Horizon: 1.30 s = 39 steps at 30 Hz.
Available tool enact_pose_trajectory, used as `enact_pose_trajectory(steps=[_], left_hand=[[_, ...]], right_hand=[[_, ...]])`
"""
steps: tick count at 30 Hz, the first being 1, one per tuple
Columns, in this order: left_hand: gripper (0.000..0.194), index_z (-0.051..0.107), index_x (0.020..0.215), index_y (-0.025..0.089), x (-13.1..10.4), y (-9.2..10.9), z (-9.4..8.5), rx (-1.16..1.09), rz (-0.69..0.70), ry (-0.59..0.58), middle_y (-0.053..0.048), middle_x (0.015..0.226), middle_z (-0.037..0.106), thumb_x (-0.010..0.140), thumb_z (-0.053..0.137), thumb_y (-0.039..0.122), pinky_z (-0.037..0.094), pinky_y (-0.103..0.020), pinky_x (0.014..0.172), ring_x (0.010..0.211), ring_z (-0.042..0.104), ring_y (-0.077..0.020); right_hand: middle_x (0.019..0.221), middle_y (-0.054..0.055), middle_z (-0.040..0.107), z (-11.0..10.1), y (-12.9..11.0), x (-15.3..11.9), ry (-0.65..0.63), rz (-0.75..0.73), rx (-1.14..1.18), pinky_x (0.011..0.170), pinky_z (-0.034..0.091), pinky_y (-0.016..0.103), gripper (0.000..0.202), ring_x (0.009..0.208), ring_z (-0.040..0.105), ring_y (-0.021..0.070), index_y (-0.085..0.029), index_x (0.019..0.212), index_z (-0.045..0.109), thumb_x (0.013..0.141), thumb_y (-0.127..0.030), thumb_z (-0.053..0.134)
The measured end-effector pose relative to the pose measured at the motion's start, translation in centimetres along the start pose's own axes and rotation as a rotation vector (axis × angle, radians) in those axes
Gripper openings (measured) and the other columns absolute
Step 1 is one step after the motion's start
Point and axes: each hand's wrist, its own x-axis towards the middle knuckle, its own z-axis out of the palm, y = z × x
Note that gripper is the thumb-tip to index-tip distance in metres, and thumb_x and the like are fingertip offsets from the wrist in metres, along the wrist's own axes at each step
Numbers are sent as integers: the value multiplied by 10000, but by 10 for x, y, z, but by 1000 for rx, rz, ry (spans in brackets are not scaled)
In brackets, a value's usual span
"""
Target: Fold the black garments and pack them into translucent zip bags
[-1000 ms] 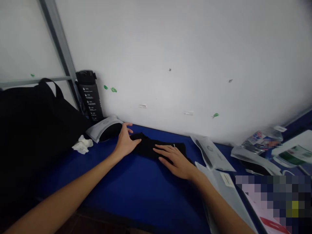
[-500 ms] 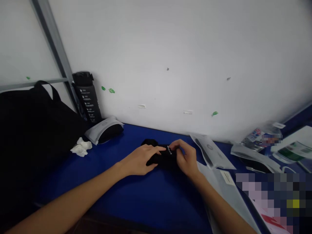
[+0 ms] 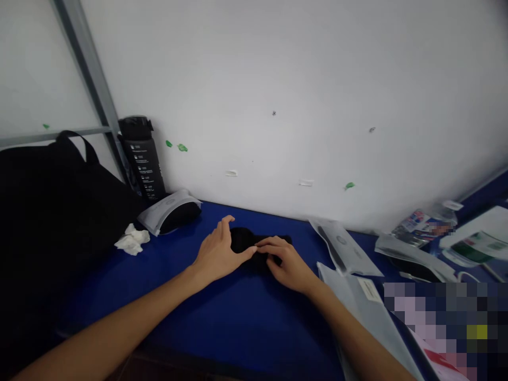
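Note:
A dark, soft-looking folded black cloth item (image 3: 243,239) lies on the blue table in front of me; its exact kind is hard to make out. My left hand (image 3: 219,251) is at its left side, index finger raised and thumb stretched across the front of the item. From the right, my right hand (image 3: 286,260) bends its fingers over the cloth and presses it, the fingertips meeting the left thumb. Part of the cloth is hidden beneath both hands.
Left are a black bag (image 3: 59,211), a black bottle (image 3: 143,161), crumpled tissue (image 3: 132,239) and a frosted pouch (image 3: 169,203) with black contents. Right are another frosted pouch (image 3: 345,246), a large frosted bag (image 3: 357,296) and a clear plastic bottle (image 3: 426,222). A white wall (image 3: 254,95) stands behind.
My left hand has drawn back left and opened, its index finger lifting off the cloth. My right hand has moved left and lower over it; the white lettering no longer shows.

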Motion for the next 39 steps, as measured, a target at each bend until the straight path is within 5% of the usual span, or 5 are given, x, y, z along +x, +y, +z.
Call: enact_pose_trajectory(steps=[9, 17, 23, 31, 39], left_hand=[[744, 309, 1368, 228, 4, 2, -8, -37, -78, -143, -70, 935, 667, 857, 679, 623, 538, -426, 772, 895, 728, -351], [651, 371, 1253, 221, 15, -6, -2, -156, 207, 307, -44, 1057, 518, 734, 764, 241, 535, -360, 810, 934, 633, -231], [395, 559, 1304, 259, 13, 1, -2, -18, 499, -58, -80, 1205, 573, 925, 662, 301, 512, -448, 955, 1096, 599, -277], [526, 625, 1387, 303, 6, -1, -3, -43, 555, -269, -134, 1580, 468, 923, 707, 536, 397, -607, 1179, 1463, 445, -382], [341, 680, 1274, 301, 8, 0, -10, -281, 573, -410, -82, 1583, 518, 987, 645, 484, 275, -579, 1283, 1547, 371, -287]], right_hand=[[1295, 79, 725, -6, -1, 0, -13, -29, 15, 1059, 497, 482, 509, 1197, 668, 264, -236, 1257, 727, 816, -37, 567], [1174, 67, 774, -12, -9, 7, -75, -66, 13, 1024, 503, 396, 271, 1124, 707, 232, -210, 1102, 763, 890, -113, 625], [1012, 36, 790, -9, -5, 5, -106, -81, 53, 990, 510, 336, 233, 992, 717, 204, -214, 956, 762, 834, -74, 622], [738, 32, 712, -52, 1, 5, 68, 427, -405, 672, 430, 272, 206, 708, 656, 184, -203, 711, 651, 857, -105, 544], [648, 71, 710, -116, 15, -25, -702, 1171, -208, 524, 496, 281, 276, 519, 669, 183, -178, 690, 605, 920, -331, 605]])
